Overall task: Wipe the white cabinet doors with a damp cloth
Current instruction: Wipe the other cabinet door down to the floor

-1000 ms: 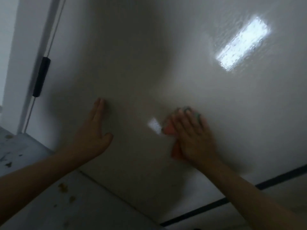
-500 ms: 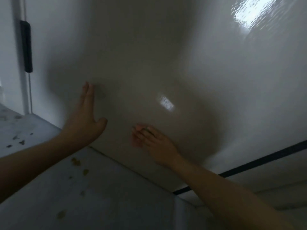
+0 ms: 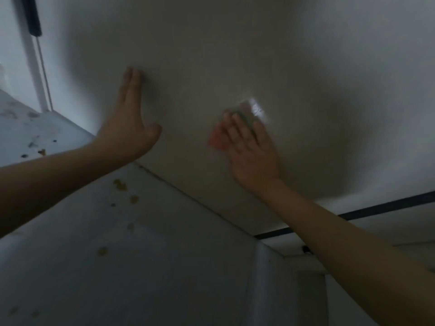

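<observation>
While left hand [image 3: 128, 128] braces flat, fingers straight, on cabinet door [image 3: 306, 67], right hand [image 3: 249, 147] presses cloth [image 3: 215, 140] flat near door's bottom edge; wiping underway; next likely stroke toward unwiped corners.

White cabinet door and cloth

The glossy white cabinet door [image 3: 235, 55] fills the far side of the scene, shut, with a small bright glare near its middle. A blurred pink and grey-green cloth [image 3: 217, 140] lies flat against it, right of centre, mostly covered.
</observation>
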### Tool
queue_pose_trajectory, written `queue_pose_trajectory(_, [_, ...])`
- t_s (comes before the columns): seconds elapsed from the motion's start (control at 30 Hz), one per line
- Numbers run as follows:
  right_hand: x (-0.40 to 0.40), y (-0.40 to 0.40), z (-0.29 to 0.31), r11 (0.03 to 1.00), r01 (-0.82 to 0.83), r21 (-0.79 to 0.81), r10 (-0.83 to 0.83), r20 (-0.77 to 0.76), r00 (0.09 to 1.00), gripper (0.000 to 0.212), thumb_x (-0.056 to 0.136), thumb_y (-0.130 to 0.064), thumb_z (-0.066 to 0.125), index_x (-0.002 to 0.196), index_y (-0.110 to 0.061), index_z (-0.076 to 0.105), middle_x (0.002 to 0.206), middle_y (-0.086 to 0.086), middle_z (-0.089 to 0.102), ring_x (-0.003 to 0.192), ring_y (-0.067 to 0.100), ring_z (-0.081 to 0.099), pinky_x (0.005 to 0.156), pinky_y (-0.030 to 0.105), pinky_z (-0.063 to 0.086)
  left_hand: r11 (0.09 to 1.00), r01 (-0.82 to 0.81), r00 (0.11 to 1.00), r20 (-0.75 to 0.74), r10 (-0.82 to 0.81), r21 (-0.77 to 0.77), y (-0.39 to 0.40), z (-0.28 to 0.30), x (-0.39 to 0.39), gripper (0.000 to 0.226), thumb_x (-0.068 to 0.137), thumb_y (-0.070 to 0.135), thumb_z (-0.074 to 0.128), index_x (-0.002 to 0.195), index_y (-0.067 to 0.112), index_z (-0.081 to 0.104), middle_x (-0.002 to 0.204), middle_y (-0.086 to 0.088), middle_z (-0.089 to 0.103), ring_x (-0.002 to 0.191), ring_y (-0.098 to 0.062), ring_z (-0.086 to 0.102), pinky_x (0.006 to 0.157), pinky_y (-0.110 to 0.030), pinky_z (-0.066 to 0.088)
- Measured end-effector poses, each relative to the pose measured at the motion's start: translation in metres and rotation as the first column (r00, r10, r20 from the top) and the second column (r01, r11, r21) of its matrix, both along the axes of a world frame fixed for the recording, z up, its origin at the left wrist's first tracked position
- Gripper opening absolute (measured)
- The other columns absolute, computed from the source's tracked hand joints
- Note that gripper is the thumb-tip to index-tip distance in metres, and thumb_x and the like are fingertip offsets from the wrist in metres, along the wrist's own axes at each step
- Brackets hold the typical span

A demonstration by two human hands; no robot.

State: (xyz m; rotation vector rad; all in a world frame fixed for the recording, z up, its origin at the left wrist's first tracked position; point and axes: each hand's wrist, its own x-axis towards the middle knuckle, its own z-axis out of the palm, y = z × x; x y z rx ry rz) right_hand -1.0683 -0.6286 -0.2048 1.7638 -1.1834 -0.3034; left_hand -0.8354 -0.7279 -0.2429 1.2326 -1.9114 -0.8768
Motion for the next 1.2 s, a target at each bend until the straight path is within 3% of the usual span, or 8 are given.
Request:
queue_pose_trajectory(0.1, [0.005, 0.0, -0.04, 0.966, 0.039, 0.254, 0.001, -0.155, 0.988, 0.053, 0.089, -0.015, 0.029, 0.141, -0.012, 0.035, 0.146, 0.002, 0.043, 0.136, 0.019, 0.04, 0.116, 0.038, 0.004, 1.0, -0.006, 1.0, 0.015, 0.005, 0.031, -0.002, -0.011, 0.006, 0.092, 0.086, 0.016, 0.058, 0.153, 0.019, -0.006, 0.16, 0.004, -0.01, 0.145, -0.015, 0.008, 0.104, -0.028, 0.025])
queue_pose_trajectory(0.3, [0.018, -0.014, -0.102, 0.754, 0.21, 0.623, 0.106, -0.43, 0.897, 0.055, 0.098, -0.017, 0.011, 0.148, 0.002, -0.002, 0.159, 0.014, 0.001, 0.145, 0.03, -0.003, 0.11, 0.043, -0.017, 0.998, -0.047, 0.998, 0.032, 0.045, 0.049, -0.009, -0.028, 0.021, 0.091, 0.087, 0.018, 0.057, 0.152, 0.019, -0.007, 0.16, 0.004, -0.012, 0.146, -0.013, 0.002, 0.103, -0.027, 0.026])
queue_pose_trajectory(0.43, [0.029, -0.026, -0.119, 0.722, 0.209, 0.66, 0.182, -0.472, 0.862, 0.056, 0.103, -0.022, 0.018, 0.148, 0.003, -0.005, 0.159, 0.015, -0.003, 0.145, 0.031, -0.006, 0.105, 0.044, -0.021, 0.997, -0.061, 0.998, 0.032, 0.059, 0.055, -0.013, -0.033, 0.026, 0.091, 0.087, 0.019, 0.057, 0.152, 0.02, -0.006, 0.16, 0.004, -0.012, 0.146, -0.016, 0.008, 0.104, -0.034, 0.032])
queue_pose_trajectory(0.57, [0.035, -0.031, -0.129, 0.673, 0.271, 0.688, 0.211, -0.53, 0.821, 0.056, 0.103, -0.024, 0.016, 0.149, -0.002, -0.006, 0.159, 0.009, -0.006, 0.146, 0.027, -0.01, 0.112, 0.043, -0.015, 0.996, -0.049, 0.999, 0.015, 0.048, 0.075, -0.011, -0.035, 0.021, 0.09, 0.087, 0.018, 0.056, 0.152, 0.019, -0.006, 0.16, 0.003, -0.012, 0.147, -0.015, 0.002, 0.107, -0.026, 0.019])
queue_pose_trajectory(0.67, [0.032, -0.032, -0.134, 0.639, 0.263, 0.722, 0.18, -0.474, 0.862, 0.054, 0.104, -0.024, 0.013, 0.148, -0.002, -0.008, 0.159, 0.006, -0.007, 0.146, 0.023, -0.011, 0.116, 0.04, -0.012, 0.996, -0.025, 1.0, 0.02, 0.024, 0.085, -0.007, -0.036, 0.016, 0.09, 0.087, 0.017, 0.055, 0.152, 0.017, -0.006, 0.16, 0.002, -0.012, 0.147, -0.015, 0.0, 0.105, -0.023, 0.016])
queue_pose_trajectory(0.9, [-0.002, 0.003, -0.137, 0.481, 0.375, 0.793, 0.136, -0.49, 0.861, 0.055, 0.103, -0.021, 0.02, 0.149, -0.003, -0.003, 0.16, 0.007, -0.006, 0.146, 0.022, -0.009, 0.114, 0.038, -0.017, 0.995, 0.006, 1.0, -0.005, -0.005, 0.102, -0.011, -0.032, 0.011, 0.092, 0.086, 0.016, 0.056, 0.152, 0.018, -0.007, 0.16, 0.004, -0.012, 0.144, -0.016, 0.015, 0.104, -0.031, 0.033])
queue_pose_trajectory(1.0, [0.007, -0.007, -0.143, 0.488, 0.353, 0.798, 0.156, -0.477, 0.865, 0.057, 0.102, -0.025, 0.021, 0.15, -0.003, -0.001, 0.159, 0.009, -0.005, 0.146, 0.025, -0.009, 0.111, 0.041, -0.02, 0.993, 0.016, 0.999, -0.047, -0.011, 0.117, -0.009, -0.035, 0.005, 0.095, 0.086, 0.013, 0.057, 0.151, 0.02, -0.011, 0.159, 0.006, -0.017, 0.135, -0.02, 0.03, 0.094, -0.034, 0.042])
queue_pose_trajectory(1.2, [0.013, -0.014, -0.144, 0.566, 0.246, 0.787, 0.156, -0.395, 0.906, 0.059, 0.102, -0.023, 0.02, 0.147, 0.001, -0.008, 0.159, 0.009, -0.007, 0.146, 0.025, -0.011, 0.105, 0.045, -0.023, 0.996, 0.02, 0.995, -0.103, -0.01, 0.087, -0.013, -0.044, 0.003, 0.098, 0.083, 0.009, 0.058, 0.151, 0.021, -0.012, 0.159, 0.006, -0.019, 0.138, -0.011, 0.021, 0.083, -0.027, 0.043])
